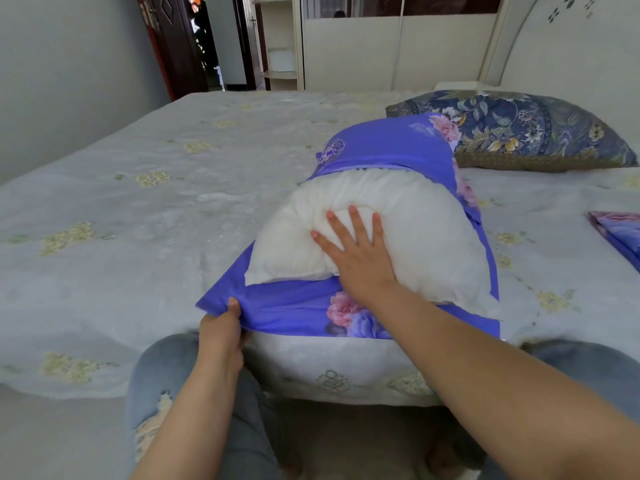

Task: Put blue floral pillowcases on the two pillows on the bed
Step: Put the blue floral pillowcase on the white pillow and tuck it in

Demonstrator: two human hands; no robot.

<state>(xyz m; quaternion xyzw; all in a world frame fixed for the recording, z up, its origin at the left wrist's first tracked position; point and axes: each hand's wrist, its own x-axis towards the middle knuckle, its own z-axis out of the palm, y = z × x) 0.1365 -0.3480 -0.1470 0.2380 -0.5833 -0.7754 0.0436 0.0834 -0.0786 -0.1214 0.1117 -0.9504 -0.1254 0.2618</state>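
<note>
You are partway through casing the first pillow (374, 233). It lies near the middle of the bed (138, 209), its far end at 12 o'clock already inside the blue floral pillowcase (388, 143), while the white near half bulges out, uncovered. The case's lower layer runs beneath it toward you, with its open edge lying flat at 6 o'clock, near the bed's edge.

Your left hand (223, 332) pinches the near-left corner of the case at 7 o'clock, thumb on top, fingers curled under the cloth. Your right hand (356, 251) lies flat on the pillow, fingers spread wide and straight, pressing the stuffing down and forward; it holds nothing.

Judged from this, the step in hand is feeding the pillow deeper into the case. The next move calls for keeping the left pinch firm so the cloth stays taut while the right hand shoves the stuffing toward 12 o'clock. Then the upper layer, now bunched at the far end, has to be drawn back over the white half to the open edge.

At 1 o'clock, by the headboard, a darker floral pillow (519, 133) lies just behind the case; whether it is the second one to be covered I cannot tell. A folded piece of blue floral cloth (620, 233) lies at 3 o'clock, well apart, likely the second pillowcase.
</note>
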